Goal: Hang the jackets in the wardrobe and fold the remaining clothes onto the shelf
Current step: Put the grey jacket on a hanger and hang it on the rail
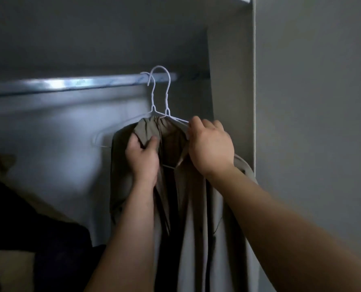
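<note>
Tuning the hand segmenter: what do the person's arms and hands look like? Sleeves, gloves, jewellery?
Left hand and right hand are ungloved, with no rings visible. Left forearm and right forearm are bare to the frame edge: no sleeve, watch or band in view.

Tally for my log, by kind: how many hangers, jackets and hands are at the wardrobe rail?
white hangers: 2
jacket: 1
hands: 2, left hand and right hand
Total: 5

Cut off and blurred
The jacket (196, 239) runs off the bottom edge; dark clothes (38, 239) at lower left are too blurred to name.
</note>
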